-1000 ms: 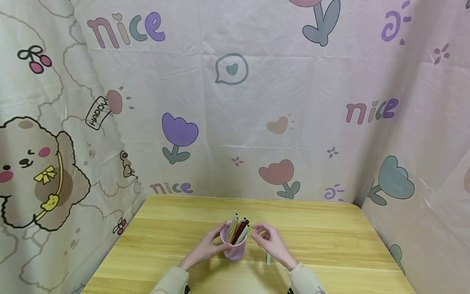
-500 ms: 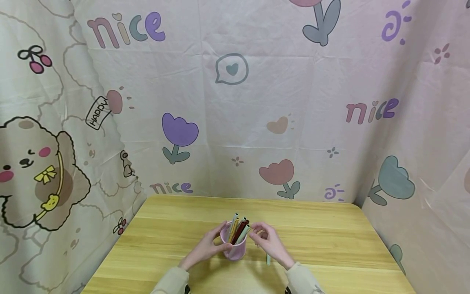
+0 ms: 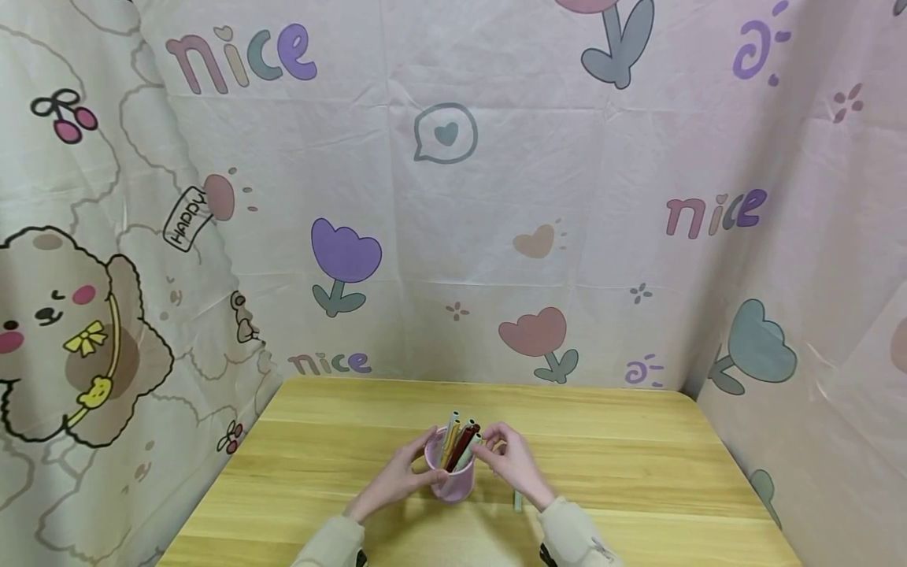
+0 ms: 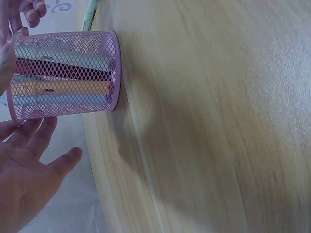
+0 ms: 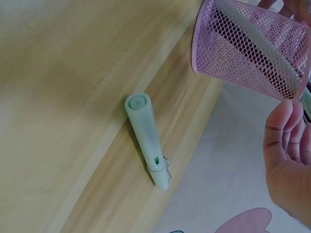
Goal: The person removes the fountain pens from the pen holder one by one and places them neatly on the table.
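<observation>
A pink mesh pen holder [image 3: 457,487] stands upright on the table, with several pens leaning in it. My left hand [image 3: 400,476] grips it from the left, thumb at the near rim and fingers on the far side. Among its contents are an orange pen [image 4: 63,88], a dark red pen [image 3: 459,453] and a light green pen [image 3: 467,454]. At the right rim, thumb and index finger of my right hand [image 3: 520,466] pinch the light green pen near its top; their contact is partly hidden. Another light green pen [image 5: 144,133] with a metal clip lies below that hand.
The wooden table [image 3: 340,421] reaches back to a printed cloth [image 3: 453,220], which also hangs at both sides. Cream sleeves [image 3: 577,531] cover both forearms.
My right hand has moved left, from just beside the pen holder to the light green pen at its rim. My left hand and the holder have stayed in place.
</observation>
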Demonstrator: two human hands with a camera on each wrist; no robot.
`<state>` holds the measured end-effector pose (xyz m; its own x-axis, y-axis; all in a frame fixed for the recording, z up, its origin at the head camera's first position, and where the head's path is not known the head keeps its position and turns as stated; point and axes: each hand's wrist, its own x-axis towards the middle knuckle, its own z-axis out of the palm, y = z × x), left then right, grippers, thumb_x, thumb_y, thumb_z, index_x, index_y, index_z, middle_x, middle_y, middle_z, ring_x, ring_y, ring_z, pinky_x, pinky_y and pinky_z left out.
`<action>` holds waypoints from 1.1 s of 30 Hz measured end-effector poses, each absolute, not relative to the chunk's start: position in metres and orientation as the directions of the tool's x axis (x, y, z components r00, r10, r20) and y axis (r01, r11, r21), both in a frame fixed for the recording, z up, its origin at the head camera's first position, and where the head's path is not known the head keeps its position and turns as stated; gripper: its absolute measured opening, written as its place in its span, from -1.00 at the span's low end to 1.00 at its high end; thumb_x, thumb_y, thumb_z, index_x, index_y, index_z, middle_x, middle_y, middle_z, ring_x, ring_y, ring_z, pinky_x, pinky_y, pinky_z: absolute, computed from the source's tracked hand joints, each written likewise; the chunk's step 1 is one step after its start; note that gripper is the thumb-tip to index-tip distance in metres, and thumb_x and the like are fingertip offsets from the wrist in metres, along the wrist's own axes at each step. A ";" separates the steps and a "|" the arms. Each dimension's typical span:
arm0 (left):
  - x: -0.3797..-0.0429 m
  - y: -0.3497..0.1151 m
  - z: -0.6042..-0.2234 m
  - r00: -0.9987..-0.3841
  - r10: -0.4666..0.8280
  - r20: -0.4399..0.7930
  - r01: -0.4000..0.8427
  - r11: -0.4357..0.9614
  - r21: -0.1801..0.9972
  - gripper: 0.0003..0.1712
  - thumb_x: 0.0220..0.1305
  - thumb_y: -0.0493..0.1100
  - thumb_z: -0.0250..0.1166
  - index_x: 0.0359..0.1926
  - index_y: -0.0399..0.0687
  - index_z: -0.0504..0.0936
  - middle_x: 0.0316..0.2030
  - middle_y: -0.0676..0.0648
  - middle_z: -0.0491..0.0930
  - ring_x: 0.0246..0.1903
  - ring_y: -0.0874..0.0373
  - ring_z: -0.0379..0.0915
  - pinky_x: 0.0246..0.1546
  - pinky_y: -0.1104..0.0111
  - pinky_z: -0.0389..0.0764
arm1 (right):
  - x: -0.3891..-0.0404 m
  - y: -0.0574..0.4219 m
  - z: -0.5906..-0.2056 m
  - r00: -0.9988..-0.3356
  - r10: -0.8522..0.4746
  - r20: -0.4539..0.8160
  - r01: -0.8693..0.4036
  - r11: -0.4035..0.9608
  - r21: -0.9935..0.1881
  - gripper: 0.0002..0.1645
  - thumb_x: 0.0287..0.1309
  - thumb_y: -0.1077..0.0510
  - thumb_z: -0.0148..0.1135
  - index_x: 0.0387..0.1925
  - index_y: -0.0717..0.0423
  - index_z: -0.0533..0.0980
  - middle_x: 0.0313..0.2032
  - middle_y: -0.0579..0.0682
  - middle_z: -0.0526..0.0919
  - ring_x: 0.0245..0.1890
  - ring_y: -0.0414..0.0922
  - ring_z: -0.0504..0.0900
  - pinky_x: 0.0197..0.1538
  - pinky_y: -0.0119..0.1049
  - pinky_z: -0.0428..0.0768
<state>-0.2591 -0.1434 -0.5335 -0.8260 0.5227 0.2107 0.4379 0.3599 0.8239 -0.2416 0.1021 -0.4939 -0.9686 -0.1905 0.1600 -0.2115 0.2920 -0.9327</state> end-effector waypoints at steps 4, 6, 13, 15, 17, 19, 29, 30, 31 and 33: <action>-0.259 -0.144 -0.534 -0.829 0.521 0.204 0.430 0.360 0.828 0.02 0.28 -0.08 0.39 0.50 -0.47 0.02 0.44 -0.53 0.15 0.36 -0.51 0.24 0.32 -0.34 0.36 | -0.255 0.102 -0.511 -0.966 -0.179 0.188 -0.241 0.348 -0.906 -0.64 0.15 0.13 0.43 -0.18 0.28 0.49 -0.37 0.07 0.58 -0.55 -0.33 0.46 -0.54 -0.57 0.51; -0.259 -0.144 -0.534 -0.828 0.521 0.205 0.429 0.355 0.830 0.02 0.28 -0.09 0.39 0.50 -0.47 0.02 0.44 -0.53 0.15 0.36 -0.52 0.24 0.32 -0.36 0.36 | -0.256 0.102 -0.512 -0.963 -0.178 0.201 -0.255 0.372 -0.893 -0.64 0.14 0.12 0.43 -0.20 0.27 0.49 -0.37 0.05 0.57 -0.50 -0.30 0.47 -0.49 -0.55 0.53; -0.259 -0.144 -0.534 -0.833 0.517 0.194 0.416 0.357 0.836 0.02 0.28 -0.08 0.39 0.51 -0.44 0.03 0.45 -0.52 0.14 0.36 -0.53 0.22 0.32 -0.37 0.35 | -0.258 0.100 -0.513 -0.965 -0.175 0.198 -0.252 0.390 -0.885 -0.67 0.13 0.11 0.44 -0.23 0.25 0.53 -0.37 0.06 0.59 -0.43 -0.20 0.52 -0.43 -0.55 0.55; -0.259 -0.144 -0.534 -0.835 0.517 0.191 0.413 0.359 0.837 0.01 0.28 -0.08 0.39 0.51 -0.44 0.03 0.45 -0.52 0.14 0.36 -0.53 0.22 0.31 -0.37 0.35 | -0.259 0.100 -0.513 -0.964 -0.176 0.200 -0.254 0.390 -0.885 -0.68 0.12 0.11 0.44 -0.24 0.26 0.54 -0.38 0.06 0.60 -0.43 -0.20 0.53 -0.42 -0.55 0.55; -0.259 -0.144 -0.534 -0.836 0.515 0.190 0.412 0.361 0.837 0.01 0.28 -0.08 0.39 0.51 -0.44 0.04 0.45 -0.52 0.14 0.36 -0.53 0.23 0.32 -0.37 0.36 | -0.259 0.099 -0.513 -0.962 -0.180 0.207 -0.264 0.397 -0.879 -0.69 0.12 0.11 0.44 -0.25 0.26 0.56 -0.38 0.06 0.61 -0.45 -0.21 0.54 -0.43 -0.54 0.57; -0.259 -0.144 -0.533 -0.835 0.515 0.192 0.413 0.357 0.838 0.00 0.27 -0.09 0.40 0.51 -0.44 0.04 0.45 -0.52 0.15 0.36 -0.52 0.23 0.32 -0.37 0.35 | -0.259 0.099 -0.513 -0.959 -0.187 0.212 -0.272 0.409 -0.871 -0.70 0.13 0.11 0.43 -0.26 0.26 0.57 -0.38 0.04 0.60 -0.46 -0.22 0.54 -0.43 -0.54 0.58; -0.259 -0.144 -0.533 -0.834 0.516 0.197 0.417 0.354 0.837 0.02 0.27 -0.09 0.40 0.51 -0.45 0.02 0.44 -0.52 0.17 0.36 -0.52 0.24 0.31 -0.35 0.38 | -0.256 0.099 -0.511 -0.954 -0.195 0.227 -0.287 0.382 -0.879 -0.74 0.19 0.13 0.37 -0.25 0.28 0.58 -0.38 0.05 0.61 -0.52 -0.33 0.51 -0.49 -0.53 0.57; -0.259 -0.144 -0.533 -0.834 0.516 0.198 0.418 0.356 0.836 0.03 0.27 -0.08 0.40 0.51 -0.46 0.02 0.44 -0.52 0.17 0.36 -0.52 0.24 0.32 -0.34 0.38 | -0.255 0.099 -0.511 -0.956 -0.189 0.225 -0.282 0.372 -0.884 -0.74 0.20 0.14 0.37 -0.25 0.29 0.58 -0.38 0.05 0.61 -0.53 -0.33 0.50 -0.50 -0.54 0.57; -0.259 -0.144 -0.534 -0.833 0.516 0.201 0.423 0.359 0.832 0.03 0.27 -0.07 0.40 0.51 -0.46 0.02 0.43 -0.52 0.18 0.35 -0.52 0.24 0.32 -0.34 0.38 | -0.254 0.099 -0.511 -0.958 -0.182 0.222 -0.276 0.361 -0.891 -0.75 0.21 0.15 0.37 -0.24 0.29 0.58 -0.37 0.06 0.61 -0.53 -0.34 0.50 -0.51 -0.54 0.56; -0.260 -0.144 -0.535 -0.833 0.514 0.204 0.427 0.363 0.828 0.04 0.27 -0.05 0.40 0.50 -0.47 0.02 0.43 -0.52 0.19 0.35 -0.52 0.25 0.32 -0.33 0.38 | -0.253 0.099 -0.510 -0.962 -0.168 0.213 -0.259 0.332 -0.907 -0.76 0.22 0.16 0.36 -0.23 0.30 0.58 -0.36 0.07 0.61 -0.56 -0.35 0.49 -0.54 -0.56 0.54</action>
